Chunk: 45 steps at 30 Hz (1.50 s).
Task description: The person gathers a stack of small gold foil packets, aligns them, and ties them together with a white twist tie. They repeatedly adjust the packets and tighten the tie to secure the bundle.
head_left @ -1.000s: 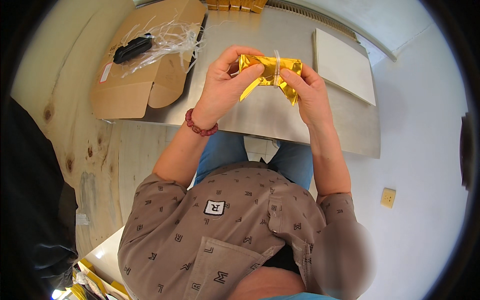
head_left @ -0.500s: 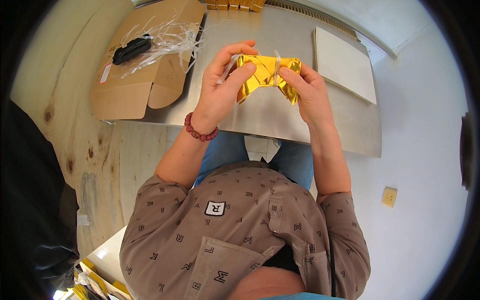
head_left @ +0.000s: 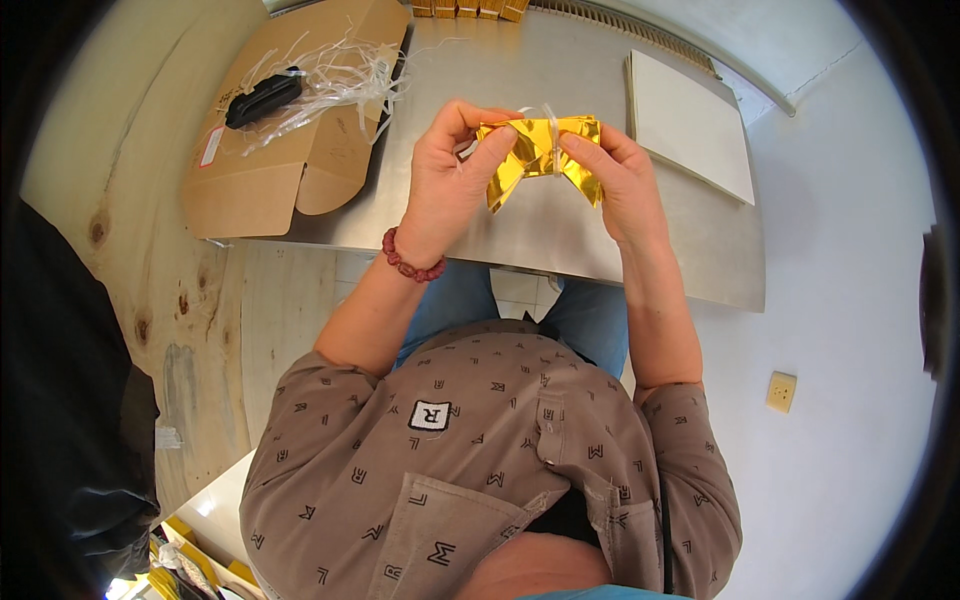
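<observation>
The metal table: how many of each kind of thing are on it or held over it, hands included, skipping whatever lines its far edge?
Hands: 2 (left hand, right hand)
Gold foil bundle: 1
Opened cardboard: 1
Black object: 1
Tangle of pale strips: 1
Stack of white sheets: 1
Total: 7

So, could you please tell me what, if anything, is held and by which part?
A gold foil piece: left hand pinches its left end, right hand its right end.
</observation>
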{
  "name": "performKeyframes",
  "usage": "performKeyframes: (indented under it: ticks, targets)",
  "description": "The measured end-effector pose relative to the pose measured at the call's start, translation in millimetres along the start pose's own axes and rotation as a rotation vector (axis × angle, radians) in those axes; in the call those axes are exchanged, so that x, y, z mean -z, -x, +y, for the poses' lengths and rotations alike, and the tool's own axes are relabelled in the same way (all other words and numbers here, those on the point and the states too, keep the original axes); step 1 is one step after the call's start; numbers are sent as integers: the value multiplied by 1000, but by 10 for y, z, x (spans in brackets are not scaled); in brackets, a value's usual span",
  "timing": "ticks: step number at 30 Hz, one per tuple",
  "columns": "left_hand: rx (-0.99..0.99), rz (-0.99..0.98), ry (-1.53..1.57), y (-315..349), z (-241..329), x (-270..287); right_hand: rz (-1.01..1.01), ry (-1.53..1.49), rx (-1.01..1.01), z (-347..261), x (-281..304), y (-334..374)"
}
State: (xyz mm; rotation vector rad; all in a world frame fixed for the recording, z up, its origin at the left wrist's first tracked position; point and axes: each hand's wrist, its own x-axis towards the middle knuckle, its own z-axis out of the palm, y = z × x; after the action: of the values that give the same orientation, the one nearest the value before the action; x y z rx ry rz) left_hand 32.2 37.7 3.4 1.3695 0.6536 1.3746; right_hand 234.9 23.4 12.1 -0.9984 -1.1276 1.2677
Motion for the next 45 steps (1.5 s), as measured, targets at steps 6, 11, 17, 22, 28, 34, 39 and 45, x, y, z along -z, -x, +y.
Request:
performKeyframes:
  ticks: [6,11,17,22,28,34,39,45]
  targets:
    - [47,-8,104,10,47,-20,17,25,-38,19,5,-23]
    - [83,-29,138,-10,76,6,-5,19,-38,27,11,-36]
    - [83,26,261,-12,-41,-38,-1,36,-34,7,-18,-35]
    - [119,24,250,8,-37,-35,4,41,-8,9,-17,-51]
    - [90,28,153,6,-26,-24,15,80,-22,41,-8,-71]
    - [65,77,180,0,-132,-63,16,105,-10,47,-16,-76]
    - [61,91,186,0,-170,-99,10,90,-20,43,-5,-86]
    - [24,89,108,20,-114,-126,4,65,-29,48,2,-92]
